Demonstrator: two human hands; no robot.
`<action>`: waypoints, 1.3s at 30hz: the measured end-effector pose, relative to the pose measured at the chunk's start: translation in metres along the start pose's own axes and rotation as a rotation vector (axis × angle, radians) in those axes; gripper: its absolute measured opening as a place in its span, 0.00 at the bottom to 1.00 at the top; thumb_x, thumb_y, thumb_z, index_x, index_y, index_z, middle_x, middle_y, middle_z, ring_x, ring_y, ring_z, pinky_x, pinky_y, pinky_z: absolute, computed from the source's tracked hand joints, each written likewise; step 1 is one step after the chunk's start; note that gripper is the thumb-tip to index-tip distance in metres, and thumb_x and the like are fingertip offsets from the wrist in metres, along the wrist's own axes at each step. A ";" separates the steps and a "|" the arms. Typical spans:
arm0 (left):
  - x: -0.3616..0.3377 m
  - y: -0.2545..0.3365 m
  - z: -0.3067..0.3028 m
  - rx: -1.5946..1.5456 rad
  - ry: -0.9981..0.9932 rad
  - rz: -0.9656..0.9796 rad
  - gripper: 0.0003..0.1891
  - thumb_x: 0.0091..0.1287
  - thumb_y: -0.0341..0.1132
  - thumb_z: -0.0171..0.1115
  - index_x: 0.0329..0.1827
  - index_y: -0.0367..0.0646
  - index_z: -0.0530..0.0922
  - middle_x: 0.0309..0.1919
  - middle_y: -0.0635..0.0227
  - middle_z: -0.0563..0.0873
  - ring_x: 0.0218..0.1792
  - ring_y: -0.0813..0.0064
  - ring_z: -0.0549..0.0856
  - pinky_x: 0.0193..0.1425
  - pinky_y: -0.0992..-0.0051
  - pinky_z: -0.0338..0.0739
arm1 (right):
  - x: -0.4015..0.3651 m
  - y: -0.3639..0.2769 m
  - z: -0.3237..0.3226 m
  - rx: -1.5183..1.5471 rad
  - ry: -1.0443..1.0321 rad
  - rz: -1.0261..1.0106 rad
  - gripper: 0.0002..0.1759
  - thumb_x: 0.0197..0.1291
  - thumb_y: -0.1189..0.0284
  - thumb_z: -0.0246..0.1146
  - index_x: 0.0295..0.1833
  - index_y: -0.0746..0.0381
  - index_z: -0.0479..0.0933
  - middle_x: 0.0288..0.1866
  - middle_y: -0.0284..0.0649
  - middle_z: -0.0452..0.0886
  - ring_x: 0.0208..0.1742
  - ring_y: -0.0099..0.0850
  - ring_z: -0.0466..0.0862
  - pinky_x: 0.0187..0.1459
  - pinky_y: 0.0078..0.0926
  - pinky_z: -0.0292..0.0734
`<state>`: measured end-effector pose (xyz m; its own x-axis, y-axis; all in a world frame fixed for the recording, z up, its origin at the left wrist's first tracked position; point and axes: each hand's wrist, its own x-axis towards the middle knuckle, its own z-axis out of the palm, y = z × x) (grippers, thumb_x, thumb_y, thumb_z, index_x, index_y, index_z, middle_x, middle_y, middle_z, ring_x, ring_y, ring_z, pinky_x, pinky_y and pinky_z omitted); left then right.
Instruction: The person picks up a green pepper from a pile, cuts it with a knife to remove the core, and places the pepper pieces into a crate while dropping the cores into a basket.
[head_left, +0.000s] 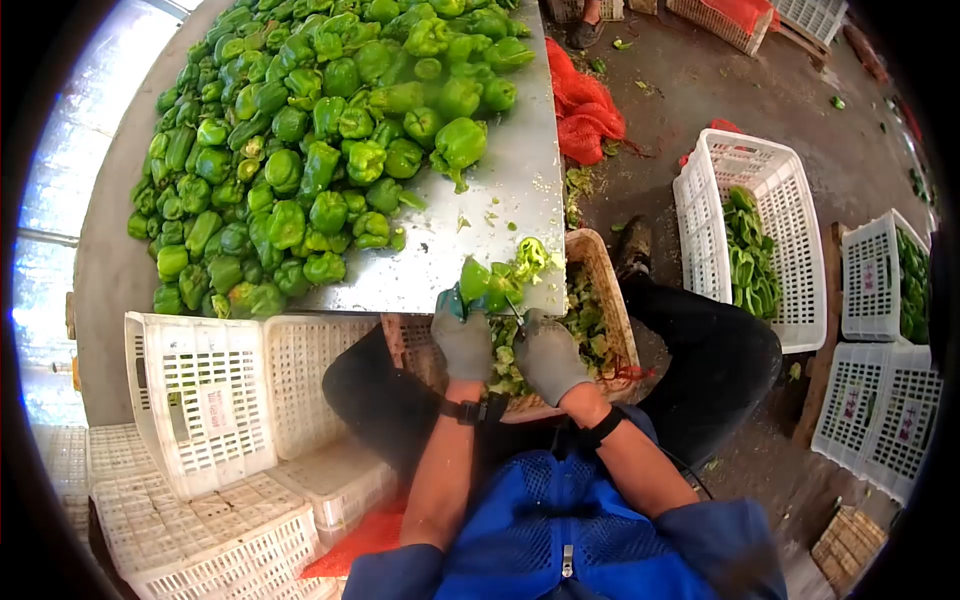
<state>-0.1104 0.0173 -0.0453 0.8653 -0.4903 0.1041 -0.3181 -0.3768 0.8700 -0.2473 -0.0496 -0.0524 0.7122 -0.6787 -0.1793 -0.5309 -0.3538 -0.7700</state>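
Observation:
My left hand (463, 342), in a grey glove with dark green fingertips, is closed on a green bell pepper (474, 280) at the front edge of the metal table. My right hand (548, 358), gloved too, is closed around a thin dark tool (516, 312), apparently a small knife, its tip close to the pepper. Cut pepper pieces with pale seeds (534, 258) lie on the tabletop just beyond. Beneath both hands, a crate (618, 330) between my legs contains pepper scraps (588, 312).
A large heap of green peppers (300, 150) covers much of the metal table (515, 215). At right, a white crate (800, 240) contains green pepper pieces (748, 250); more crates (880, 400) stand beyond. Stacked crates (200, 400) are at left. Red mesh sacks (585, 110) lie beside the table.

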 end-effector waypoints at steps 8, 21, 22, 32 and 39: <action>-0.003 -0.002 -0.003 0.214 -0.016 0.238 0.13 0.67 0.26 0.68 0.53 0.36 0.88 0.51 0.49 0.90 0.48 0.45 0.89 0.55 0.53 0.84 | 0.016 0.009 0.002 -0.036 0.056 -0.070 0.15 0.68 0.69 0.64 0.52 0.70 0.79 0.41 0.60 0.89 0.45 0.60 0.91 0.48 0.55 0.87; 0.024 -0.015 -0.021 -0.529 -0.063 -0.257 0.09 0.84 0.28 0.64 0.56 0.32 0.88 0.44 0.64 0.93 0.37 0.78 0.90 0.37 0.76 0.87 | 0.027 0.053 -0.011 0.711 -0.202 -0.478 0.07 0.73 0.71 0.67 0.47 0.62 0.78 0.27 0.35 0.82 0.16 0.23 0.73 0.18 0.24 0.66; 0.020 -0.017 -0.022 -0.517 -0.119 -0.197 0.10 0.84 0.30 0.65 0.58 0.33 0.88 0.47 0.62 0.93 0.38 0.76 0.91 0.37 0.74 0.88 | 0.033 0.048 -0.021 0.683 -0.235 -0.541 0.07 0.73 0.70 0.68 0.45 0.62 0.79 0.27 0.36 0.82 0.15 0.22 0.72 0.17 0.23 0.64; -0.014 -0.044 -0.036 -0.980 -0.258 -0.285 0.26 0.86 0.41 0.62 0.81 0.39 0.73 0.70 0.59 0.86 0.62 0.64 0.90 0.60 0.65 0.91 | 0.056 0.002 -0.043 0.442 0.060 -0.170 0.13 0.69 0.68 0.68 0.47 0.68 0.80 0.31 0.49 0.81 0.31 0.38 0.80 0.38 0.41 0.78; -0.030 -0.053 -0.032 -0.968 -0.303 -0.186 0.38 0.87 0.55 0.56 0.83 0.28 0.68 0.70 0.55 0.85 0.68 0.67 0.87 0.75 0.66 0.83 | 0.074 -0.034 -0.055 0.430 0.152 -0.263 0.14 0.70 0.66 0.69 0.49 0.67 0.79 0.35 0.57 0.85 0.37 0.53 0.88 0.40 0.47 0.81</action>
<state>-0.1073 0.0776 -0.0790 0.6923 -0.7170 -0.0813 0.3754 0.2617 0.8891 -0.2012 -0.1230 -0.0059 0.7044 -0.6996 0.1202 -0.0839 -0.2501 -0.9646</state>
